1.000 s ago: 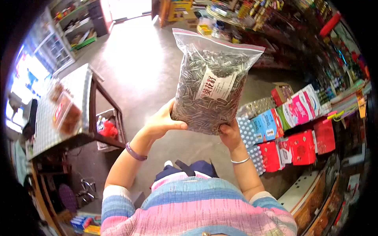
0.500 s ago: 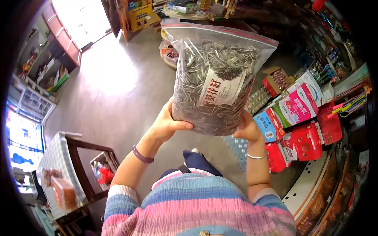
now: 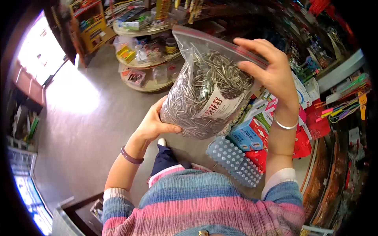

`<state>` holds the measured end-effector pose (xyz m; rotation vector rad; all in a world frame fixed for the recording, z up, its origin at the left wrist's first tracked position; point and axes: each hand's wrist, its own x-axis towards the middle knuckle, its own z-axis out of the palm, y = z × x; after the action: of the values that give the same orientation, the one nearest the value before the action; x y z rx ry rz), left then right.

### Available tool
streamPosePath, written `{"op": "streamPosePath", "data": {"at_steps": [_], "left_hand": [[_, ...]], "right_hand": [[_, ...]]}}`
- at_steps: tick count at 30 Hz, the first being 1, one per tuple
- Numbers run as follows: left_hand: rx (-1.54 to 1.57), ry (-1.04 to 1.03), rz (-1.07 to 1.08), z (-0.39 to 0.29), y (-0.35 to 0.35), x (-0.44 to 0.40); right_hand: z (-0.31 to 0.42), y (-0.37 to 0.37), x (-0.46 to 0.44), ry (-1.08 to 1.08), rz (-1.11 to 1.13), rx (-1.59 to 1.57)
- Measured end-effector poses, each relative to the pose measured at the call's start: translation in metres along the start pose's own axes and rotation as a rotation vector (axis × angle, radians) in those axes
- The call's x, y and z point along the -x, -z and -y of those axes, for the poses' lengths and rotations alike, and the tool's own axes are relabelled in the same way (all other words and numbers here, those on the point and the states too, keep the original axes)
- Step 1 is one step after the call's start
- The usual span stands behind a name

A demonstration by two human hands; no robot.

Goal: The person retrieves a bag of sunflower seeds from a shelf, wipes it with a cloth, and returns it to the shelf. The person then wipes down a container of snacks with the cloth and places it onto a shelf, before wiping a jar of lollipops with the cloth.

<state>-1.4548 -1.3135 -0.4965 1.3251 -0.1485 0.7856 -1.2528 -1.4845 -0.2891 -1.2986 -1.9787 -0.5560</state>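
Note:
A clear zip bag of striped sunflower seeds (image 3: 197,90) is held up in front of my chest, tilted, its red zip strip along the top and a white printed label on its front. My left hand (image 3: 151,122) grips the bag's lower left side, thumb across the front and the other fingers hidden behind. At the upper right corner is my right hand (image 3: 271,69), its thumb and index finger spread apart with the zip edge between them. Whether the fingertips press on the plastic I cannot tell.
Right of the bag are a blue carton (image 3: 246,135) and red packages (image 3: 303,145), with a blue bubbled item (image 3: 234,161) nearer me. Tiered round shelves (image 3: 147,63) with small goods stand ahead. A table corner (image 3: 67,220) is at lower left.
My right hand has left the bag's lower right side and moved up to its top right corner. The bag has shifted slightly left and tilted more. My view has turned right.

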Motion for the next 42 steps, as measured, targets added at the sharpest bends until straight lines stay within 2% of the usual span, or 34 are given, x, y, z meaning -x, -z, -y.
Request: {"op": "streamPosePath", "data": {"at_steps": [1, 2, 5, 8, 9, 11, 12, 16, 19, 21, 22, 23, 25, 28, 35, 37, 41, 42], "left_hand": [[-0.021, -0.002, 0.023, -0.003, 0.011, -0.012], [-0.058, -0.004, 0.052, -0.005, 0.027, -0.027], [0.007, 0.09, 0.121, -0.024, 0.048, -0.077], [0.319, 0.056, -0.065, -0.024, 0.064, -0.136], [0.506, 0.076, -0.126, 0.008, 0.079, -0.15], [0.794, 0.064, -0.057, 0.041, 0.064, -0.175], [0.934, 0.064, 0.066, 0.049, 0.053, -0.186], [0.548, 0.167, -0.091, 0.058, 0.065, -0.271], [0.318, 0.015, -0.193, 0.042, 0.062, -0.323], [0.387, 0.053, -0.234, 0.024, 0.059, -0.364], [0.287, 0.084, -0.216, 0.021, 0.058, -0.388], [0.192, 0.129, -0.203, 0.022, 0.062, -0.415], [0.069, 0.1, -0.186, 0.014, 0.045, -0.457], [0.079, -0.005, -0.143, 0.024, 0.031, -0.526], [0.235, 0.123, -0.208, 0.077, 0.045, -0.629], [0.267, 0.142, -0.216, 0.089, 0.05, -0.658], [0.287, 0.116, -0.211, 0.105, 0.054, -0.691], [0.195, 0.109, -0.217, 0.114, 0.058, -0.708]], "right_hand": [[-0.002, -0.005, -0.011, 0.015, 0.065, 0.175], [-0.012, -0.017, -0.024, 0.036, 0.048, 0.126], [-0.057, -0.01, -0.048, -0.173, -0.051, -0.079], [-0.094, 0.005, -0.069, -0.423, -0.165, -0.478], [-0.106, 0.003, -0.074, -0.497, -0.23, -0.593], [-0.126, 0.0, -0.08, -0.572, -0.279, -0.66], [-0.141, -0.007, -0.079, -0.605, -0.312, -0.673], [-0.233, -0.026, -0.083, -0.695, -0.478, -0.68], [-0.282, -0.022, -0.053, -0.785, -0.588, -0.626], [-0.306, -0.023, -0.037, -0.816, -0.648, -0.633], [-0.331, -0.027, -0.023, -0.645, -0.667, -0.721], [-0.353, -0.032, -0.02, -0.632, -0.701, -0.835], [-0.389, -0.035, -0.015, -0.7, -0.796, -0.761], [-0.45, -0.032, -0.01, -0.832, -0.915, -0.85], [-0.548, 0.004, -0.037, -0.807, -0.804, -0.764], [-0.575, 0.009, -0.051, -0.785, -0.831, -0.778], [-0.599, 0.023, -0.067, -0.867, -0.805, -0.676], [-0.615, 0.027, -0.074, -0.859, -0.785, -0.625]]}}
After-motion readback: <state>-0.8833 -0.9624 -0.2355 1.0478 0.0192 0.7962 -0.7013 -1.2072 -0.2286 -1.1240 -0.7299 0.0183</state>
